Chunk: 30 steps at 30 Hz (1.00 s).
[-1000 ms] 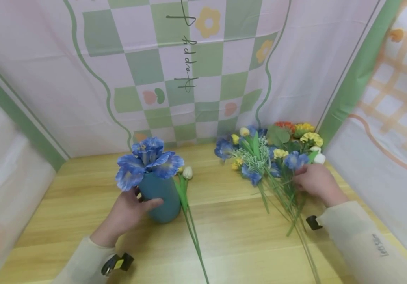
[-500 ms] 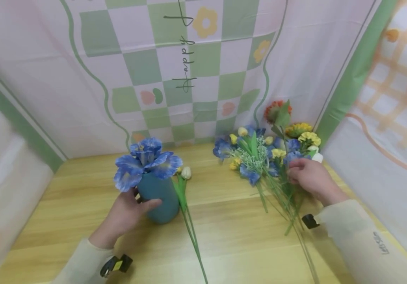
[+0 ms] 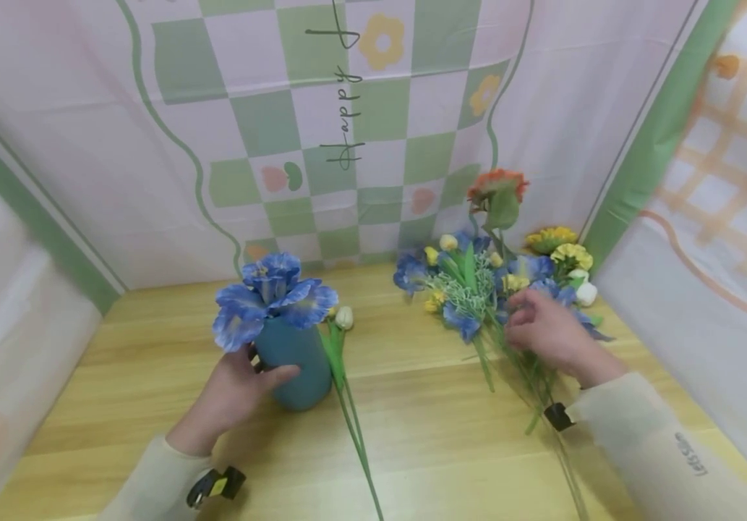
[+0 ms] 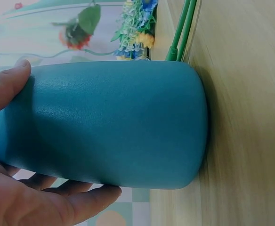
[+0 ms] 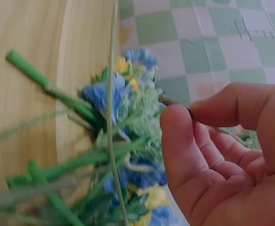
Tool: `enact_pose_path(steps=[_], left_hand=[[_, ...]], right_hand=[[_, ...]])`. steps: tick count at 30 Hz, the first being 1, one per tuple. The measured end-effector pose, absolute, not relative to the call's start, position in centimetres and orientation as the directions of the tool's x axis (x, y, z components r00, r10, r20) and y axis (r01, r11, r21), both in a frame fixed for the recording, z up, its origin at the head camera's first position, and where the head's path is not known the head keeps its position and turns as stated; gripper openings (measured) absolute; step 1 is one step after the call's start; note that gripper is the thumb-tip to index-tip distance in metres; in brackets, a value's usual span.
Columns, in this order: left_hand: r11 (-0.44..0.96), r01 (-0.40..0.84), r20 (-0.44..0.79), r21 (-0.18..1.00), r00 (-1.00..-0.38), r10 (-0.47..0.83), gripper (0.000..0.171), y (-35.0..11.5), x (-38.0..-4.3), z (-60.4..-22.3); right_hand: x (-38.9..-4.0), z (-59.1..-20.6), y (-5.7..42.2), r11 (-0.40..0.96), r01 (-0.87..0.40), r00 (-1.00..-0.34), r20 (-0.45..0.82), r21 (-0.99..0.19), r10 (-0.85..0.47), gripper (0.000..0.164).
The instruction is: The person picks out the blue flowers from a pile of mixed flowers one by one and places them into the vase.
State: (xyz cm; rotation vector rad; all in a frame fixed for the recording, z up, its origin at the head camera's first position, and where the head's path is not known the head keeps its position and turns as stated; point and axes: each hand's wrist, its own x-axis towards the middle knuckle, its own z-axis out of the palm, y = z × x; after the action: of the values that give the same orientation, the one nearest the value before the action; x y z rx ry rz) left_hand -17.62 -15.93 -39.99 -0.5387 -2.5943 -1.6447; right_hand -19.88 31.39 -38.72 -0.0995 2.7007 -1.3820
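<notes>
My left hand (image 3: 226, 394) grips a teal vase (image 3: 298, 365) standing upright on the table, thumb on one side and fingers on the other. A large blue flower (image 3: 275, 293) rises from the vase's mouth. In the left wrist view the vase wall (image 4: 118, 122) fills the middle. On the right, my right hand (image 3: 552, 333) pinches the stem (image 5: 170, 101) of an orange-red flower (image 3: 498, 188) between thumb and forefinger. That bloom, with a green leaf below it, is raised above the flower pile. Most of its stem is hidden by the hand in the head view.
Right of the vase lies a white tulip (image 3: 344, 318) on long green stems. A pile of blue, yellow and white flowers with greenery (image 3: 471, 286) lies at the table's back right, stems toward the front. Printed cloth (image 3: 321, 123) hangs behind the wooden table (image 3: 425, 434).
The orange-red flower has risen out of the pile and shifted left in my right hand, which also moved left. My left hand and the vase have stayed put.
</notes>
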Motion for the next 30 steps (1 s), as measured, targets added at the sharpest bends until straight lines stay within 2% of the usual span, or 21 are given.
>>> enact_pose_path(steps=[6, 20, 30], left_hand=[[0.385, 0.282, 0.187, 0.879, -0.946, 0.266, 0.1, -16.0, -17.6, -40.0], [0.391, 0.283, 0.192, 0.876, -0.948, 0.255, 0.101, -16.0, -17.5, -40.1], [0.387, 0.27, 0.188, 0.882, -0.953, 0.237, 0.098, -15.5, -17.3, -39.9]], right_hand=[[-19.4, -39.5, 28.7, 0.603, -0.049, -0.985, -0.06, -0.796, -0.159, 0.035], [-17.3, -40.9, 19.2, 0.572, -0.17, -0.927, -0.066, -0.802, -0.368, 0.021], [-15.9, -42.4, 13.9, 0.539, -0.172, -0.868, -0.132, -0.824, -0.479, 0.017]])
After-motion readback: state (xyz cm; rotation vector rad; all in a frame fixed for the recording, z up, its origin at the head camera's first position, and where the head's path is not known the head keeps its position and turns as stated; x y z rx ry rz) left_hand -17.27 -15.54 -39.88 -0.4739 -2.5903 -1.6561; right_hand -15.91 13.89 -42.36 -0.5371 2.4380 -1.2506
